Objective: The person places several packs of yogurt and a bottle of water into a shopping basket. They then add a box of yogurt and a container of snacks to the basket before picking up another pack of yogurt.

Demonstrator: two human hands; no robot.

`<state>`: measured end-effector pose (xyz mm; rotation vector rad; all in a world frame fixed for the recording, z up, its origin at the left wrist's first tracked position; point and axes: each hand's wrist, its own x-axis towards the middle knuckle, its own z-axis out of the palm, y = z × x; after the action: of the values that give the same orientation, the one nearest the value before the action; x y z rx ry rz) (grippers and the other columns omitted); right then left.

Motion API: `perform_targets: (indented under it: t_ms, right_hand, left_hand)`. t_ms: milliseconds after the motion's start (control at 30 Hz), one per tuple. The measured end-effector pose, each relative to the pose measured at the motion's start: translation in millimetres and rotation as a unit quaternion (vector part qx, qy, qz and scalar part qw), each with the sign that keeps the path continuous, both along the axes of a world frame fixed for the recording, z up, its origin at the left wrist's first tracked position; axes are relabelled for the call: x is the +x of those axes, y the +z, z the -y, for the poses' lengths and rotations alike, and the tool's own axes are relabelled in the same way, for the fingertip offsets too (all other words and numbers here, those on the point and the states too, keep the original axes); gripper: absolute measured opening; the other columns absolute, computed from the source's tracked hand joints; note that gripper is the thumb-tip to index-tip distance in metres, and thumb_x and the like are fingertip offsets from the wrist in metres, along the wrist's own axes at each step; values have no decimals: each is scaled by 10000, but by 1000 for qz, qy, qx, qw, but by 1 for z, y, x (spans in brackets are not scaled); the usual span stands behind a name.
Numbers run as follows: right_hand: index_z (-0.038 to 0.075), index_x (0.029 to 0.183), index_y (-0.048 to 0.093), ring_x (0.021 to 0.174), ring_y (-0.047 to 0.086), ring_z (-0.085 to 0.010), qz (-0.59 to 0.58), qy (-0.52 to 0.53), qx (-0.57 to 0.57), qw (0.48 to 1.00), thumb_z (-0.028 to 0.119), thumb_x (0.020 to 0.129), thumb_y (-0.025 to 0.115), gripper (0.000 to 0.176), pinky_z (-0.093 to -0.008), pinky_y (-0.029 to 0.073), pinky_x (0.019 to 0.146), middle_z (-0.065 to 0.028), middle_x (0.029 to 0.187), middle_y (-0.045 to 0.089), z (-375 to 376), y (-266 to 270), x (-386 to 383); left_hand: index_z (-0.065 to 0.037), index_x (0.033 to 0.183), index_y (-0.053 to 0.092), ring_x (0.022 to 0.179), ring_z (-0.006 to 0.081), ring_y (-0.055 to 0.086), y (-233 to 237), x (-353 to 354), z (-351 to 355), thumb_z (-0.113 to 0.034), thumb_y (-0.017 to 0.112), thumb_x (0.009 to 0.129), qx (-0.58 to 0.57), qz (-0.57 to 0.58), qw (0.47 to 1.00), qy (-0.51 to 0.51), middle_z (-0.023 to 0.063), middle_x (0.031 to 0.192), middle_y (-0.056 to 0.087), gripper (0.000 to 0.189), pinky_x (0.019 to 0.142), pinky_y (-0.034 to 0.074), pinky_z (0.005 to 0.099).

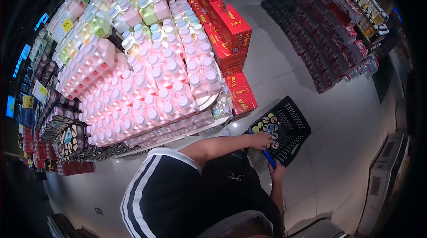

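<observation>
A black plastic shopping basket (297,120) with a blue handle (269,159) is in front of me, low over the floor. Inside it sits a multipack (268,124) of small containers with round tops, a light-blue strip across its middle. My left hand (261,140) reaches over the basket's near side, its fingers curled at the strip on the multipack; the exact grip is partly hidden. The blue handle passes beneath that hand. Nearer to me, my right hand (278,171) is closed around the handle's lower end.
A tall display of pink milk bottles (147,91) stands close on my left. Red drink cartons (231,29) are stacked beside it, one low at the floor (241,93). Stacked drink packs (311,29) stand across the tiled aisle (275,69). A pale cabinet (380,175) is on the right.
</observation>
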<state>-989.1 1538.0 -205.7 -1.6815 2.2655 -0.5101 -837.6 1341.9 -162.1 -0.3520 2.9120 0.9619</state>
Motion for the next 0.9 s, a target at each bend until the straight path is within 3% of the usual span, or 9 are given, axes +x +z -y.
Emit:
perform_targets:
  t_ms: [67,133,267,367,433,633,767,833,900]
  right_hand:
    - [71,735,568,587,580,-332,12,-15,-3,1000,238,675,677,208,-418,459,566,-146,606,574,13,-1,-15]
    - [71,720,568,585,580,-331,6,-16,5,1000,245,679,673,208,-418,457,557,-147,603,571,24,1,-26]
    - [75,698,566,587,581,-335,-16,-36,18,999,272,684,670,223,-419,453,535,-149,594,565,39,2,-50]
    - [80,690,558,589,580,-337,-9,-32,21,999,301,684,672,249,-426,450,532,-150,596,565,46,1,-62]
    - [86,696,552,587,576,-338,-61,-29,34,997,334,689,664,273,-429,445,529,-150,601,565,54,0,-72]
    - [86,727,551,602,572,-347,-3,6,22,1000,353,711,645,284,-423,446,539,-147,610,563,70,7,-114]
    - [77,766,545,616,573,-351,71,83,18,994,343,731,634,283,-419,451,555,-154,626,566,82,10,-155]
    - [74,786,542,621,573,-353,84,108,15,990,340,736,631,285,-420,453,561,-157,636,570,84,8,-172]
    - [72,836,544,641,577,-353,68,157,25,985,340,748,621,293,-422,457,577,-162,676,579,92,4,-190]
  left_hand:
    - [-63,1036,521,1041,270,444,42,17,37,-145,576,754,32,-158,984,70,109,1015,493,299,863,375,404]
    - [-59,953,548,977,283,467,92,50,68,-104,533,766,-30,-261,943,205,103,950,501,193,851,377,382]
    - [-32,925,552,937,303,482,159,130,117,-41,543,742,-173,-283,834,441,133,949,523,184,813,387,389]
    - [-27,936,545,935,309,468,173,163,125,-86,542,761,-309,-162,728,590,134,969,512,184,819,376,412]
    - [-36,960,539,930,313,472,161,173,127,-125,534,781,-313,-122,703,626,135,967,523,200,815,376,416]
    - [-74,1045,507,890,322,512,138,154,133,-269,503,831,-256,-52,630,732,139,904,596,290,781,391,428]
    - [-59,1035,509,768,298,554,120,165,145,-250,551,806,-232,-112,607,752,128,836,613,302,707,422,399]
    - [-45,968,509,654,208,538,115,172,149,-244,585,801,-155,-217,612,745,93,763,594,271,612,422,316]
    - [-45,930,504,624,162,508,119,160,134,-236,593,809,-120,-232,619,741,60,737,569,243,579,406,284]
